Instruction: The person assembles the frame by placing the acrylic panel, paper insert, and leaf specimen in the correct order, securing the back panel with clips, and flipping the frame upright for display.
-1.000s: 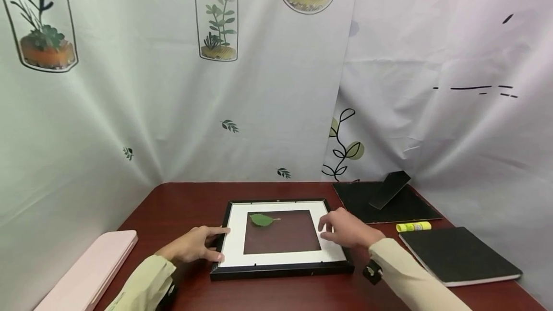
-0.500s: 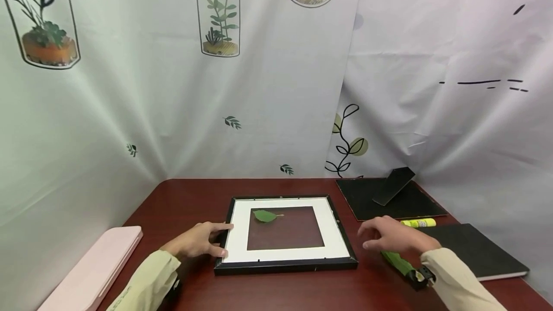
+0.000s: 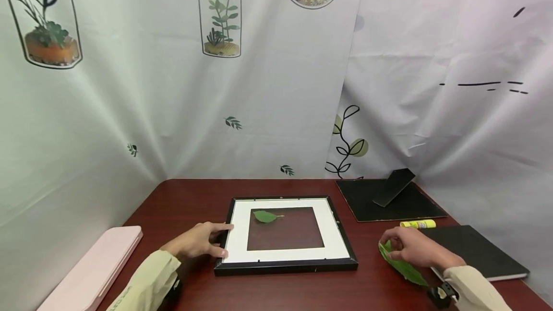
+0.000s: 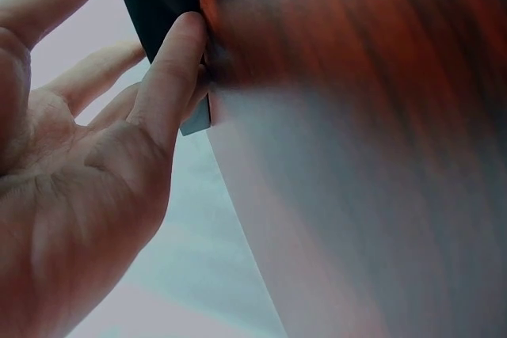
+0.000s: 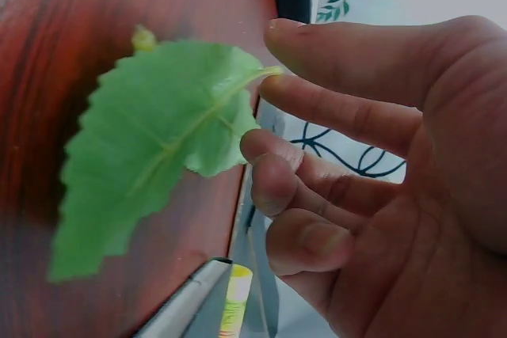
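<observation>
A black picture frame (image 3: 285, 268) with a white mat (image 3: 237, 246) lies flat on the table. A small green leaf (image 3: 264, 216) is in the upper left of its window. My left hand (image 3: 198, 241) rests at the frame's left edge, thumb and index finger spread apart on it; the left wrist view shows fingertips against the black edge (image 4: 162, 5). To the right of the frame, my right hand (image 3: 414, 248) pinches a larger toothed green leaf (image 5: 150, 124) by its stem between two fingertips. Most of that leaf hangs below the hand.
A black backing board with a stand (image 3: 363, 205) lies at the back right. Before it are a yellow glue stick (image 3: 417, 224) and a black notebook (image 3: 475, 248). A pink flat case (image 3: 105, 258) stands at the left. A printed curtain (image 3: 276, 85) encloses the table (image 3: 190, 200).
My right hand has moved off the frame to the right and now has the larger leaf by its stem. My left hand stays at the frame's left edge.
</observation>
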`<state>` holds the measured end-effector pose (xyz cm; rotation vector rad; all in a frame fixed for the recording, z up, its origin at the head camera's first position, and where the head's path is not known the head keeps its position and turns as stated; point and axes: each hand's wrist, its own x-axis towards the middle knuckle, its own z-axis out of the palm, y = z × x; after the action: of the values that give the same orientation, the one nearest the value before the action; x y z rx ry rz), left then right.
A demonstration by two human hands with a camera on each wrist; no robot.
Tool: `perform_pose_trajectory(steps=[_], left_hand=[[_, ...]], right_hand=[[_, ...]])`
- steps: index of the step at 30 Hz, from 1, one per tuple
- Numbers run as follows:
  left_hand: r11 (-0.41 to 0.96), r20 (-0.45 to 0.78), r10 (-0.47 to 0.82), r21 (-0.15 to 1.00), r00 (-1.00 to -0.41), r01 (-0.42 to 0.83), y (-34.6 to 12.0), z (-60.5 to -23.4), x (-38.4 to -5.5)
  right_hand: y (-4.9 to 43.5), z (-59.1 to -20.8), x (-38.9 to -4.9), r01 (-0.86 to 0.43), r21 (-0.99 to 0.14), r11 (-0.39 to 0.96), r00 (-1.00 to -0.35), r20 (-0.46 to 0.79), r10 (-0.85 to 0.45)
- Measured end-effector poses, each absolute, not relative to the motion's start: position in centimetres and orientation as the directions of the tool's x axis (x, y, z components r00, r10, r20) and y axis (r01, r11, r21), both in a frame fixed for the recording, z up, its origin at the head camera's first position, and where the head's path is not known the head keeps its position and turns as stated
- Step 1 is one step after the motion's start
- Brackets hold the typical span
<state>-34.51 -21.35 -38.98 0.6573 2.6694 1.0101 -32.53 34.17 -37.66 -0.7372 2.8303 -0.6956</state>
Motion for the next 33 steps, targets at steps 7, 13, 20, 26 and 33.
perform_pose_trajectory(steps=[7,13,20,26,33], left_hand=[[0.686,-0.037,0.467,0.645,-0.883,0.336,-21.5,-39.0,-34.6],[0.693,-0.034,0.467,0.635,-0.883,0.342,-21.4,-39.1,-34.6],[0.694,-0.042,0.446,0.647,-0.894,0.315,-21.2,-39.1,-34.6],[0.699,-0.05,0.439,0.646,-0.897,0.307,-21.2,-39.0,-34.7],[0.712,-0.051,0.433,0.631,-0.9,0.306,-21.3,-39.2,-34.7]], right_hand=[[33.7,-38.2,-32.9,-0.402,-0.451,0.797,-0.894,0.005,-0.448],[33.0,-38.4,-33.3,-0.402,-0.43,0.808,-0.906,0.058,-0.42],[32.9,-37.9,-33.5,-0.449,-0.476,0.756,-0.877,0.073,-0.475],[32.5,-36.9,-33.7,-0.462,-0.522,0.717,-0.875,0.139,-0.463],[31.3,-35.7,-33.9,-0.526,-0.478,0.704,-0.843,0.181,-0.507]])
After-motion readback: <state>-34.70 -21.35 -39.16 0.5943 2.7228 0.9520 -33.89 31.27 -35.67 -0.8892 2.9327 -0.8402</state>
